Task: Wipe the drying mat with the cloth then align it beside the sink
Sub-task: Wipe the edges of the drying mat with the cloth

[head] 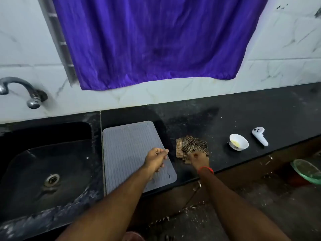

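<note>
A grey ribbed drying mat (128, 150) lies flat on the black counter, its left edge along the seam next to the black sink (43, 164). My left hand (155, 160) hovers over the mat's right edge with fingers curled loosely and nothing in them. Just right of the mat lies a crumpled brown checked cloth (190, 145). My right hand (198, 160), with a red band at the wrist, rests on the cloth's near edge with fingers closed on it.
A white bowl (238, 141) and a white controller (259, 135) sit on the counter (243, 115) to the right. A tap (22, 91) juts from the tiled wall above the sink. A purple cloth (156, 40) hangs on the wall. A green dish (307, 170) sits below the counter edge.
</note>
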{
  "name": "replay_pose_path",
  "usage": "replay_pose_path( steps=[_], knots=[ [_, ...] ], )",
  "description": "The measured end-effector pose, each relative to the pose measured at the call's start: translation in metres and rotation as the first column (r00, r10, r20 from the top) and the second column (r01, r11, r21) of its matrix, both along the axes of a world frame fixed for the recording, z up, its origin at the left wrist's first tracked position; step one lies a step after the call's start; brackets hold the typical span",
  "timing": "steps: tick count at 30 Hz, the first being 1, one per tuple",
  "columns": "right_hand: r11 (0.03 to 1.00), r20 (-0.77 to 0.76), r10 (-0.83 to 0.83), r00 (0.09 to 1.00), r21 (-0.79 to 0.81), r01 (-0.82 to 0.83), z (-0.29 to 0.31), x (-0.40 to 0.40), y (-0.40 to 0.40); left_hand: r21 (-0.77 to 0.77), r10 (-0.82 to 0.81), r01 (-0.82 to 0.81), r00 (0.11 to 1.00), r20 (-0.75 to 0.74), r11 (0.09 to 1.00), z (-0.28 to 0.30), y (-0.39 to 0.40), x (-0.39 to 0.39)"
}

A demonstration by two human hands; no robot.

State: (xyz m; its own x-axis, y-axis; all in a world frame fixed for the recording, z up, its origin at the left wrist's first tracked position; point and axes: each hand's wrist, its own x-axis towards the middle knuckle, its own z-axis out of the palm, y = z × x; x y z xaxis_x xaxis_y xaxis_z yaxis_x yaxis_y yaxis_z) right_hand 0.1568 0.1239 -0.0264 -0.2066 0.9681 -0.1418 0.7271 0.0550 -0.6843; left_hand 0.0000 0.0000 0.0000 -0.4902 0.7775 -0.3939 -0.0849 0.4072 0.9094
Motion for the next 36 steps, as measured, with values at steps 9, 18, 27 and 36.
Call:
replay_pose_path(
  steps=[9,18,27,36],
  knots=[
    [0.96,0.403,0.252,0.88,0.01,-0.28,-0.033,-0.008,0.077,-0.172,-0.032,0.007,0.989,-0.143,0.985,-0.015,0.075,0.042],
    [0.994,-0.189,0.11,0.976,-0.004,-0.113,-0.028,-0.008,0.128,-0.24,0.013,-0.049,0.989,-0.149,0.97,-0.026,0.121,0.038],
    [0.862,0.464,0.314,0.828,0.226,-0.453,-0.062,-0.004,0.113,-0.242,0.151,-0.194,0.971,-0.186,0.951,-0.039,0.137,0.048],
    [0.786,-0.761,-0.487,0.429,-0.596,-0.164,-0.016,0.01,0.142,-0.159,0.067,-0.058,0.996,0.055,0.986,-0.021,0.144,0.057]
  ],
)
